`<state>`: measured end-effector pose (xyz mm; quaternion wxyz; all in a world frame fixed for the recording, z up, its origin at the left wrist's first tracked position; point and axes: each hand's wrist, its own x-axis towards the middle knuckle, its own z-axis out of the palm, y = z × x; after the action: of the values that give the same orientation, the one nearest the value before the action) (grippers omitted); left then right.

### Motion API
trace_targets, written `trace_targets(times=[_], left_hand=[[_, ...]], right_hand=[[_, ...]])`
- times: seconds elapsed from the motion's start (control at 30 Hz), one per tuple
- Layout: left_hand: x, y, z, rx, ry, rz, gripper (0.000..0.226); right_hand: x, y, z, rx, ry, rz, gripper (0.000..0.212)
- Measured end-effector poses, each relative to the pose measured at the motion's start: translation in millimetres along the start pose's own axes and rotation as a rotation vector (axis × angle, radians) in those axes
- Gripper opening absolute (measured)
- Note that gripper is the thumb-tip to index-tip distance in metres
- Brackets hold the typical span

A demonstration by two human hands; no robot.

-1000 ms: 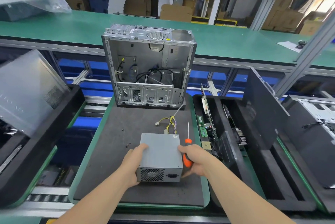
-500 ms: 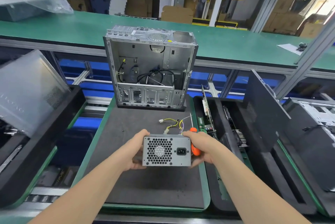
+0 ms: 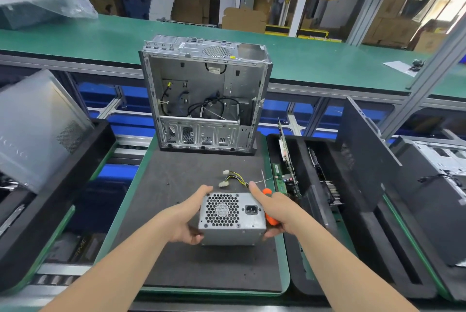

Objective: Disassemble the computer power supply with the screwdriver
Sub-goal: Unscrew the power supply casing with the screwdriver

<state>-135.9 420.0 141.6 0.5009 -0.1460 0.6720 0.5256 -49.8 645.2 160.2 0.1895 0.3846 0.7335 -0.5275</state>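
One power supply (image 3: 232, 218) sits near the middle of the tray (image 3: 214, 268), a little toward its right edge. It is tipped so that its fan grille and its single mains socket face up at the camera. Whether its underside touches the black pad cannot be told.

The left hand (image 3: 187, 218) grips the left side, thumb along the top edge and fingers curled beneath. The right hand (image 3: 274, 208) holds the right side, its thumb on the upper right corner. The same hand has the one screwdriver (image 3: 271, 218) clamped in its palm: the orange handle lies against the box's right wall and the thin shaft points toward the tray's far edge.

A bundle of yellow and black wires (image 3: 238, 177) runs from behind the power supply onto the pad and ends in two white plugs (image 3: 226, 172). Left of them lies one small dark speck (image 3: 167, 183), perhaps a screw.

One open metal case (image 3: 204, 99) stands upright at the tray's far edge, with loose black cables inside.

In a black holder just past the right edge, circuit boards (image 3: 285, 150) stand on edge, and one dark panel (image 3: 363, 150) leans beyond them. One grey panel (image 3: 37, 130) leans to the left.
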Motion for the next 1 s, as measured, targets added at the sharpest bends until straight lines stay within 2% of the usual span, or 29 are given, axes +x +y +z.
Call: trace_targets(times=[0.07, 0.23, 0.4, 0.5, 0.63, 0.7, 0.8, 0.9, 1.0], left_hand=[[0.8, -1.1, -4.9, 0.073, -0.016, 0.031, 0.061], [3.7, -6.8, -12.1, 0.28, 0.021, 0.151, 0.077], [5.8, -10.6, -9.3, 0.378, 0.199, 0.38, 0.072], [6.6, -11.6, -9.4, 0.363, 0.212, 0.488, 0.054], [10.1, -10.3, -13.7, 0.293, 0.218, 0.656, 0.018], [8.3, -6.9, -17.5, 0.229, 0.225, 0.74, 0.02], [3.5, -0.1, -26.2, 0.159, 0.27, 0.891, 0.036], [-3.4, 6.1, -32.2, 0.313, 0.292, 1.073, 0.044], [-9.3, 10.6, -32.6, 0.454, 0.312, 1.209, 0.039]], right_hand=[[-0.3, -1.7, -0.7, -0.047, 0.03, -0.028, 0.118], [1.6, -8.3, -9.3, -0.26, 0.189, -0.185, 0.084], [-1.4, -21.5, -19.7, -0.391, 0.304, -0.338, 0.068], [-3.5, -29.1, -22.3, -0.424, 0.349, -0.428, 0.057], [-14.8, -41.4, -22.9, -0.429, 0.3, -0.512, 0.044], [-26.0, -51.1, -23.1, -0.47, 0.297, -0.603, 0.039], [-47.9, -71.6, -20.9, -0.548, 0.312, -0.762, 0.031], [-69.6, -91.9, -13.2, -0.563, 0.319, -0.859, 0.025], [-84.6, -106.6, -0.7, -0.57, 0.369, -0.932, 0.029]])
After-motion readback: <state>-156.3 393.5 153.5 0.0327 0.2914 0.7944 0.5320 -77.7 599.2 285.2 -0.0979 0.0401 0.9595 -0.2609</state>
